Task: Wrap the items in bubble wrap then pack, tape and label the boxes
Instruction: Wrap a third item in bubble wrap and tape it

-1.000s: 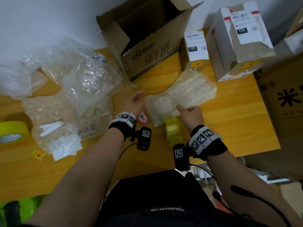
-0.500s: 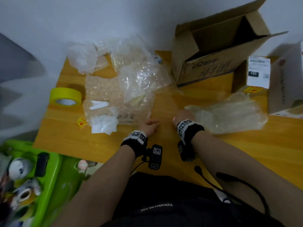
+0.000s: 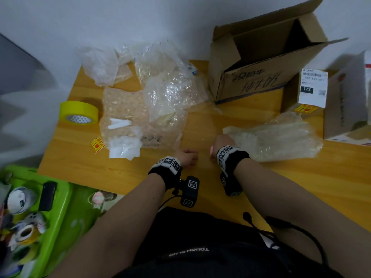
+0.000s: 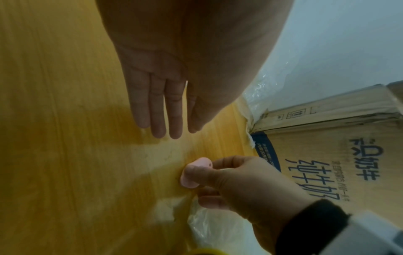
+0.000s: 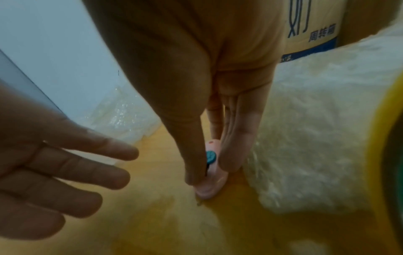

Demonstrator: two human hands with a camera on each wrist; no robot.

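Right hand (image 5: pixel 209 107) pinching pink item (image 5: pixel 210 182), left hand (image 4: pixel 161 96) flat

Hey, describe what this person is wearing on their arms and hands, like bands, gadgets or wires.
Both forearms are bare, with no sleeves or gloves. The left hand and right hand each have a black wristband carrying white tiles printed with black square codes. A small black camera block with the same coded stickers hangs below each wrist. Thin black cables trail back toward the person's dark clothing.
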